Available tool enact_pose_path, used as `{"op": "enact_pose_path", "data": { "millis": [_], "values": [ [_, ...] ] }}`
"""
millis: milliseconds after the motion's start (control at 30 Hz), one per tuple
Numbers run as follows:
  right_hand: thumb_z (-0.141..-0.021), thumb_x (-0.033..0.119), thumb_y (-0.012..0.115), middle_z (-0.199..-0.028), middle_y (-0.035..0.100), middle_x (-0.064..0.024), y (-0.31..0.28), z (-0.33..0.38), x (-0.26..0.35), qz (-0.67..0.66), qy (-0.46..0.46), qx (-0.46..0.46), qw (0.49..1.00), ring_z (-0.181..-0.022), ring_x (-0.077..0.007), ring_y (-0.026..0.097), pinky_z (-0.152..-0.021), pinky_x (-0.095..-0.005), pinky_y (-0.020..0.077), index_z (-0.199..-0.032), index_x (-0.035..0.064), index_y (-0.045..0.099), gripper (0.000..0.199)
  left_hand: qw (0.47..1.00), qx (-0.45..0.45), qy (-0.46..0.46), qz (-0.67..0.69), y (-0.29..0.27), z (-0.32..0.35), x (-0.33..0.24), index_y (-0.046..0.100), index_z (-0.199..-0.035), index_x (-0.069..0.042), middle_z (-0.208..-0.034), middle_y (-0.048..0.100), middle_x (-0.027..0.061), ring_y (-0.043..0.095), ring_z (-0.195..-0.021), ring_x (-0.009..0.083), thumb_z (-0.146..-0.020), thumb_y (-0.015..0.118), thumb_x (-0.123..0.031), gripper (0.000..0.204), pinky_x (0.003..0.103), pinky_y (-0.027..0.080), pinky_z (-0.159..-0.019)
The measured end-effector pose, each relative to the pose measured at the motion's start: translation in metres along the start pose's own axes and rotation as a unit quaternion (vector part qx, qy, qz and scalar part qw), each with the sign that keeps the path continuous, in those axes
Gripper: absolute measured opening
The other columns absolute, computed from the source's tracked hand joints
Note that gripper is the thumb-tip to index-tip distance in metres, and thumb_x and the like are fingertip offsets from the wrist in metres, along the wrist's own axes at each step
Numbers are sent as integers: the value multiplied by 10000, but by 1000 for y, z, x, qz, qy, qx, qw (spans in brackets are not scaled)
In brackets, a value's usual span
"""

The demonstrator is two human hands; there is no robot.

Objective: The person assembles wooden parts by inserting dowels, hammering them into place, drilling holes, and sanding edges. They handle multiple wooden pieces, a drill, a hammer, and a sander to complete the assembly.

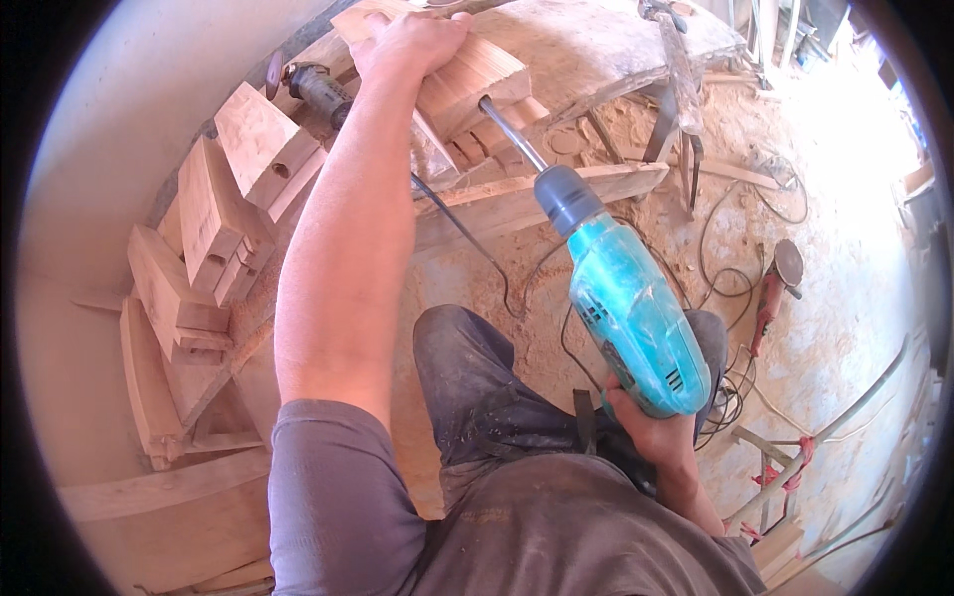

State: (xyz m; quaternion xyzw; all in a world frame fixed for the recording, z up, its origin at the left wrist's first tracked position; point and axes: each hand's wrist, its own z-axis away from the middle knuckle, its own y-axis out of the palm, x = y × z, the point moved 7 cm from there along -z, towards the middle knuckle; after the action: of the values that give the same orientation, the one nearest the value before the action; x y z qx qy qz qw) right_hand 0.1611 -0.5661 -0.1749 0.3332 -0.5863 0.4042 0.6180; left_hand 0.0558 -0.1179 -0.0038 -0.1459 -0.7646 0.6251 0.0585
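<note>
- Under the left hand [412, 42], a pale wooden block [475, 79] with ridged, sawn end grain; fingers curl over its far top edge and press it down, palm flat on the wood.
- Block sits at the top of view on a rough wooden worktop [596, 40] dusted with sawdust.
- Right hand [651, 429] wraps the grip of a turquoise plastic electric drill [626, 303]; fingers closed round the handle from below, mostly hidden behind the drill body.
- Drill has a grey ribbed chuck [564, 196] and a long shiny steel bit [512, 132], round and straight, angled up-left.
- Bit tip meets the near face of the block, just right of and below the left fingers; cannot tell how deep it sits.
- Left of the left forearm, a stack of chunky cut wood pieces [214, 214], wedge-like, light and raw; one shows a round drilled hole.
- Just left of the left fingers, a dark angle grinder [316, 91] lies by the wall, disc end pointing left.
- Below the block, a long flat plank [542, 194] with rough edges runs across.
- Right of the drill, black cables [730, 283] loop over a sawdust-covered floor [845, 248].
- Well right of the right fingers, a red-handled power tool [775, 288] with a round disc lies on the floor.
- Person wears a grey sleeve and dusty dark trousers [477, 397], knee bent beneath the drill.
</note>
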Motion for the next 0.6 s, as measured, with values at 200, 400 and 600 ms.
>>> {"op": "enact_pose_path", "data": {
  "millis": [200,400,600],
  "values": [
    [-842,-44,748,-964,724,-37,2,0,3,-1,-16,-1,1000,-873,-132,679,-759,-291,554,-1074,23,707,244,1000,-19,-4,-18,-3,4,-1,554,-1502,-352,-1542,559,7,296,-1552,310,-974,379,-674,643,563,335,-1181],
    [-846,-25,763,-974,728,-42,2,-1,3,4,-22,3,1000,-882,-134,685,-766,-292,556,-1092,24,704,257,999,-5,-6,-33,-8,10,-6,566,-1493,-359,-1545,557,-3,292,-1555,296,-973,385,-665,630,557,334,-1183],
    [-857,-1,772,-1001,746,-49,1,0,7,68,-47,13,996,-908,-146,704,-798,-304,562,-1092,21,715,243,1000,-12,-11,-27,-3,5,-1,572,-1487,-363,-1539,561,6,297,-1550,290,-975,377,-648,618,553,332,-1182]
  ]
}}
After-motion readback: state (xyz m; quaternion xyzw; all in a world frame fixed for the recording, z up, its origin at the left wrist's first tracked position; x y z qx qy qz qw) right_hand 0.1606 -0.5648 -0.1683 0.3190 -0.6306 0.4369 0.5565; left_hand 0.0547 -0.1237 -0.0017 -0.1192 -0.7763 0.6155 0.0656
